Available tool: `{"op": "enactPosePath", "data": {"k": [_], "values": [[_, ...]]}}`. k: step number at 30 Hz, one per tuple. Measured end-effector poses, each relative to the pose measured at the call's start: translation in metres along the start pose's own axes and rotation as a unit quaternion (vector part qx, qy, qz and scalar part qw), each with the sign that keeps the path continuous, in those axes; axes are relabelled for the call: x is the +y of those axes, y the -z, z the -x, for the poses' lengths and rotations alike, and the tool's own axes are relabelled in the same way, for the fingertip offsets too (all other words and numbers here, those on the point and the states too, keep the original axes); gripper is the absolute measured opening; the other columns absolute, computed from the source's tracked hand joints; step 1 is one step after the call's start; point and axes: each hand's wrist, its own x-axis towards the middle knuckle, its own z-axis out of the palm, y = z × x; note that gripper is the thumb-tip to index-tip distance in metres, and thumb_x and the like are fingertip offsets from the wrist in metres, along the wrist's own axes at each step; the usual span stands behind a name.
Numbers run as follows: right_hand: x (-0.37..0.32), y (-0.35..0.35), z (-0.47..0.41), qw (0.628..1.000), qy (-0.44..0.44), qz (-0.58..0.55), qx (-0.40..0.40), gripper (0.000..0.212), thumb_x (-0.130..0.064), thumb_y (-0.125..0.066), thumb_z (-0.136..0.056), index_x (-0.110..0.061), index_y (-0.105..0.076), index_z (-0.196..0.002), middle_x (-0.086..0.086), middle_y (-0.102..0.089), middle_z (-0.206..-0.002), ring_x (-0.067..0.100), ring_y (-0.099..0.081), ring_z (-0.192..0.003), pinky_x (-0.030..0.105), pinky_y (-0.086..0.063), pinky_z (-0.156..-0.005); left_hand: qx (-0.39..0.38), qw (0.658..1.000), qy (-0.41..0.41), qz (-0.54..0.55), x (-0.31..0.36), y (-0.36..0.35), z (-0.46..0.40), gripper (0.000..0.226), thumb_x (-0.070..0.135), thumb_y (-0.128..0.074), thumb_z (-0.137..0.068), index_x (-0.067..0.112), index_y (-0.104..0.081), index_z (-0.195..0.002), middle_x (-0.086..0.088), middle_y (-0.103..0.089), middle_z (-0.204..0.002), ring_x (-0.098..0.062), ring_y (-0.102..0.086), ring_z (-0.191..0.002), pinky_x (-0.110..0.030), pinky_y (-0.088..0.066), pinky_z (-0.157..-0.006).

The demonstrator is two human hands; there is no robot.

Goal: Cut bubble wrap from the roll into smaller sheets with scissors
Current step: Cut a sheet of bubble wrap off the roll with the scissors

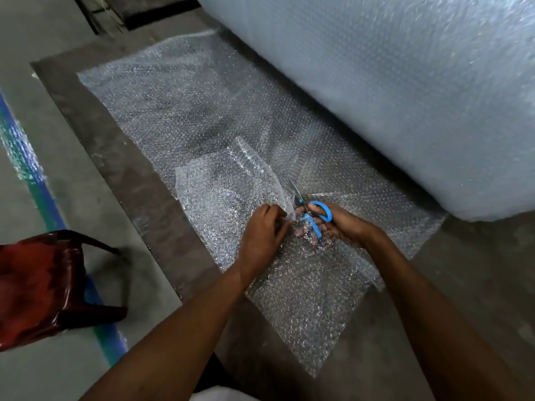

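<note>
A huge roll of bubble wrap (pixel 390 82) lies across the upper right. Its unrolled sheet (pixel 179 111) spreads over the floor toward me. My right hand (pixel 341 224) grips blue-handled scissors (pixel 314 214), blades pointing away from me into the sheet. My left hand (pixel 265 230) pinches the wrap just left of the blades, holding a partly cut, folded-up piece (pixel 220 186). Another stretch of wrap (pixel 307 308) lies under my forearms.
A dark red plastic chair (pixel 40 285) stands at the left edge. A blue and green floor stripe (pixel 31 169) runs diagonally along the left. The wrap lies on a dark mat (pixel 110 146) over grey concrete floor (pixel 477 270).
</note>
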Motion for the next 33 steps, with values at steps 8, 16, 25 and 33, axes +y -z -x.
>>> {"op": "enactPosePath", "data": {"k": [8,16,25,33], "values": [[-0.006,-0.003,0.006,0.997,0.011,0.078,0.024,0.025,-0.042,-0.068,-0.1,-0.036,-0.08,-0.121,-0.015,-0.076,-0.126,0.007,-0.069,-0.12,0.031,-0.053,-0.096,-0.002,0.999,0.052,0.006,0.006,-0.001,-0.004,0.028,0.04,-0.064,-0.099,0.018,-0.065,-0.117,0.004,-0.061,-0.105,-0.011,-0.053,-0.091,-0.031,-0.053,-0.08],[-0.008,-0.007,0.003,0.996,0.024,0.08,0.024,0.023,-0.033,-0.066,-0.104,-0.031,-0.079,-0.123,-0.009,-0.076,-0.127,0.008,-0.068,-0.113,0.029,-0.053,-0.091,-0.003,0.998,0.055,-0.01,0.007,-0.001,-0.003,0.023,0.037,-0.066,-0.098,0.018,-0.062,-0.109,0.004,-0.055,-0.099,-0.016,-0.049,-0.089,-0.037,-0.051,-0.077],[-0.021,-0.008,-0.02,0.995,0.022,0.087,0.033,0.025,-0.034,-0.067,-0.103,-0.021,-0.076,-0.122,-0.014,-0.081,-0.11,0.003,-0.072,-0.108,0.02,-0.054,-0.088,-0.007,0.998,0.055,-0.021,0.006,-0.002,0.0,0.023,0.037,-0.064,-0.098,0.019,-0.059,-0.111,0.006,-0.054,-0.103,-0.012,-0.047,-0.091,-0.03,-0.045,-0.076],[-0.03,-0.011,-0.041,0.997,0.016,0.074,0.006,0.021,-0.046,-0.07,-0.098,-0.025,-0.074,-0.098,0.006,-0.062,-0.067,0.019,-0.053,-0.049,0.026,-0.039,-0.043,0.006,0.998,0.052,-0.024,0.005,-0.003,0.001,0.026,0.035,-0.071,-0.095,0.017,-0.06,-0.109,0.003,-0.054,-0.1,-0.013,-0.045,-0.089,-0.033,-0.045,-0.074]]}}
